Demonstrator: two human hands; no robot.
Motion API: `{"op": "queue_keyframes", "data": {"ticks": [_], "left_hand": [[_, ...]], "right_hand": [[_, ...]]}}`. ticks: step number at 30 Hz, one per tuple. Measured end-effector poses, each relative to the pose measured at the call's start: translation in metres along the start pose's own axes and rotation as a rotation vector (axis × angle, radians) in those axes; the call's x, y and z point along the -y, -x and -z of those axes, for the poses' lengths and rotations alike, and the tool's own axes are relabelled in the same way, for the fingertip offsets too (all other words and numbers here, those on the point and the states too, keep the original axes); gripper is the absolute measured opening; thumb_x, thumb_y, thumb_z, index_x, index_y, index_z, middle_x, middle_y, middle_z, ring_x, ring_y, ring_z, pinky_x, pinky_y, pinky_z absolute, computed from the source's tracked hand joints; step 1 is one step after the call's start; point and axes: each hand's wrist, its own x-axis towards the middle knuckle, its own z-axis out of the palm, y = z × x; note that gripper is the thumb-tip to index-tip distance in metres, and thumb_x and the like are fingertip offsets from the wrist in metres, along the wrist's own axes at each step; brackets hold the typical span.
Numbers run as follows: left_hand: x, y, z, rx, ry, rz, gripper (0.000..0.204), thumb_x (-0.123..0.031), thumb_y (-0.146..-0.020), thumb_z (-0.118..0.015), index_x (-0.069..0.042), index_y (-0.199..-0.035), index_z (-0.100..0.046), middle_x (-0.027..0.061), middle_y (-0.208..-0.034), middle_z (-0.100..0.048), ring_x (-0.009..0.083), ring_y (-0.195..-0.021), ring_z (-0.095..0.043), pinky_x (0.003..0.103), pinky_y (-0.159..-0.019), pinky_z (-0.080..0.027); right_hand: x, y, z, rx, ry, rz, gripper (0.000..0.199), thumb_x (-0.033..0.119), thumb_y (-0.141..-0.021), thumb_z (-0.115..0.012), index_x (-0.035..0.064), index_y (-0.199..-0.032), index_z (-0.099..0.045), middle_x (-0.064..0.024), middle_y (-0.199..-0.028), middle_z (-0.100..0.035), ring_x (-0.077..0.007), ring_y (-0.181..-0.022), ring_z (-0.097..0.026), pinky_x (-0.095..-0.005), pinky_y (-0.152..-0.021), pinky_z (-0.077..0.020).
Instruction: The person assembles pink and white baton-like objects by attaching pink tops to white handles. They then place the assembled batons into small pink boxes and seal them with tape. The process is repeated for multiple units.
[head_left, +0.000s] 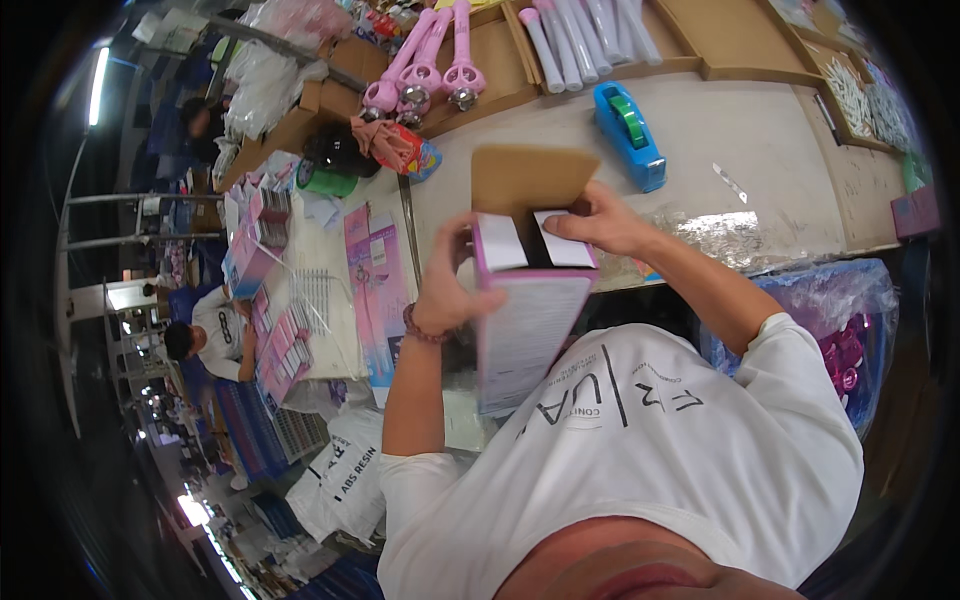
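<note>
A tall pink-and-white carton (532,335) stands between my hands at the table's near edge, its top end open. Its brown-lined lid flap (530,178) is raised away from me, and two white side flaps (502,243) lie folded inward with a dark gap between them. My left hand (445,275) is wrapped around the carton's left side, the thumb over the near face. At the far right corner, my right hand (603,222) grips the box, its thumb pressing on the right white flap. What lies inside the carton is hidden.
Beyond the box stands a blue tape dispenser (632,145) with green tape. Pink wand-like toys (420,75) and whitish tubes (590,45) lie in cardboard trays at the back. Flat printed cartons (375,265) are on the left. A co-worker (215,335) sits further left.
</note>
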Motion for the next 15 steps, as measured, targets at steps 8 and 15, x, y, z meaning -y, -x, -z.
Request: {"op": "queue_keyframes", "data": {"ticks": [8,15], "left_hand": [[0.022,0.009,0.009,-0.250,0.278,0.078,0.093,-0.018,-0.066,-0.076,-0.001,-0.143,-0.027,0.0170,-0.126,-0.051,0.0232,-0.110,-0.054,0.033,-0.095,-0.044],[0.025,0.008,0.006,-0.231,0.269,0.099,0.091,-0.024,-0.069,-0.079,0.002,-0.141,-0.030,0.0169,-0.122,-0.052,0.0206,-0.105,-0.055,0.033,-0.089,-0.047]], "right_hand": [[0.022,-0.004,-0.037,0.073,0.223,-0.014,0.048,0.030,-0.092,-0.062,0.0041,-0.132,-0.052,-0.0146,-0.135,-0.053,-0.0226,-0.119,-0.053,-0.0353,-0.098,-0.0419],[0.024,-0.004,-0.054,-0.160,0.508,0.085,0.032,0.012,-0.092,-0.058,0.0080,-0.124,-0.060,-0.0104,-0.101,-0.069,-0.0159,-0.087,-0.062,-0.0299,-0.080,-0.0499]]}}
